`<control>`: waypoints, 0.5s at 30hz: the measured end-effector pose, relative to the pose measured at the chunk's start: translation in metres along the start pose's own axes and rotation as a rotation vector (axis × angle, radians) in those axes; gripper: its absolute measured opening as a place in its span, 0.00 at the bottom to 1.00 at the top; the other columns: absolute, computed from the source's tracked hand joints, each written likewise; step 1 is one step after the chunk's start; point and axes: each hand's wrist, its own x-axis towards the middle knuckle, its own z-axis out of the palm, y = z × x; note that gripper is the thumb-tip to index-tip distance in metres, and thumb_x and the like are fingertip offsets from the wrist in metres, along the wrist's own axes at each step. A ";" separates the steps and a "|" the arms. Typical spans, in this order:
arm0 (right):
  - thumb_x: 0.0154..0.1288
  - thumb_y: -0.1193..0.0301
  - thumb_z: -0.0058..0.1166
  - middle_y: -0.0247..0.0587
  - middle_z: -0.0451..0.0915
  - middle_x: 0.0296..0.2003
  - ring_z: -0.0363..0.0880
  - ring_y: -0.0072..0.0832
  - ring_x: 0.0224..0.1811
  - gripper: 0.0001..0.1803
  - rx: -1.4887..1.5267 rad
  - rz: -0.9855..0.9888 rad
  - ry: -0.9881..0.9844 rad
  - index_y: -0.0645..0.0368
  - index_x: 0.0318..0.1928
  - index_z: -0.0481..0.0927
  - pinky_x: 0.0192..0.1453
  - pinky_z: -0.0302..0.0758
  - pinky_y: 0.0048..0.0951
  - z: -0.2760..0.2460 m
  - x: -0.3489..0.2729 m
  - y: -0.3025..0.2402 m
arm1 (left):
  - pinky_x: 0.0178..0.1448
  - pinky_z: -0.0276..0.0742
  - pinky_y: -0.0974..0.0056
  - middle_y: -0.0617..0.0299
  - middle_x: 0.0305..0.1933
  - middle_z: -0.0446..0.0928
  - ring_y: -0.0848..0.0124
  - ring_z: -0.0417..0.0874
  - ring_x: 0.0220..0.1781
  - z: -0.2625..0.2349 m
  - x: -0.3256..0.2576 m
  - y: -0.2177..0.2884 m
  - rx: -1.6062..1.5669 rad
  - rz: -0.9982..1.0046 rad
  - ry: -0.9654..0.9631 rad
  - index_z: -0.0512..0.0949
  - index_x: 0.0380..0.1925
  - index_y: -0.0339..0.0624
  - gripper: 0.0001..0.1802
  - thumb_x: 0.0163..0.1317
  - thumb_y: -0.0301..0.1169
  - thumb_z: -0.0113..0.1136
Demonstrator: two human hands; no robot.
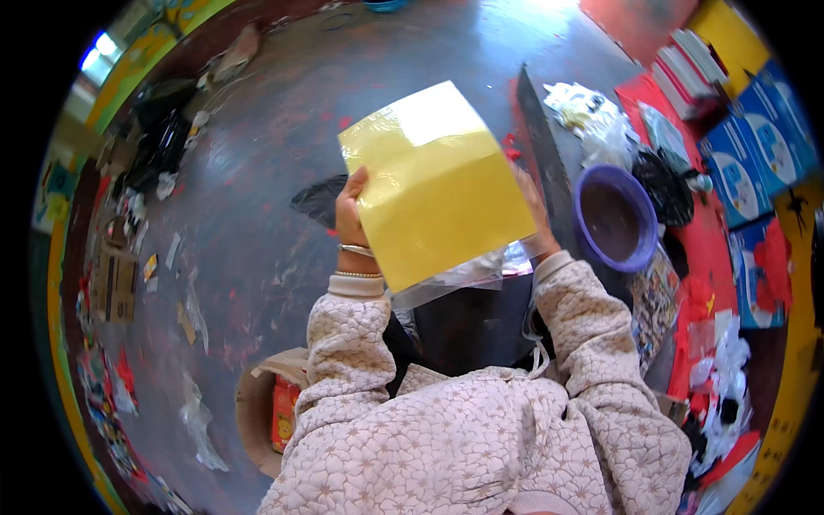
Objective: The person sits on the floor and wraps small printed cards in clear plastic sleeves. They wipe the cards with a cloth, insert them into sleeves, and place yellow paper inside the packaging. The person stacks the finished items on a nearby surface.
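A large glossy yellow sheet (pixel 433 202) is held up in front of me, slightly bowed, with a bright white patch along its far edge. My left hand (pixel 350 209) grips its left edge, thumb on top and the other fingers hidden beneath. At the right edge my right hand (pixel 536 210) holds it, mostly covered by the sheet. Transparent plastic film (pixel 459 281) sticks out below the sheet's near edge; how it joins the sheet cannot be made out. Bracelets circle my left wrist.
To the right, a purple basin (pixel 616 219) stands near a dark upright board (pixel 541 129), plastic bags (pixel 592 116) and blue boxes (pixel 760 142). A round cardboard container (pixel 256 412) holding a red packet sits by my left elbow. Scraps and a cardboard box (pixel 114 281) lie along the left wall.
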 end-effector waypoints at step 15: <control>0.51 0.74 0.50 0.38 0.78 0.33 0.80 0.32 0.30 0.10 -0.187 -0.367 0.391 0.54 0.36 0.76 0.33 0.76 0.30 -0.118 -0.015 -0.126 | 0.66 0.49 0.46 0.45 0.65 0.50 0.52 0.53 0.66 -0.050 0.023 0.015 0.483 0.163 0.001 0.51 0.61 0.34 0.29 0.62 0.37 0.42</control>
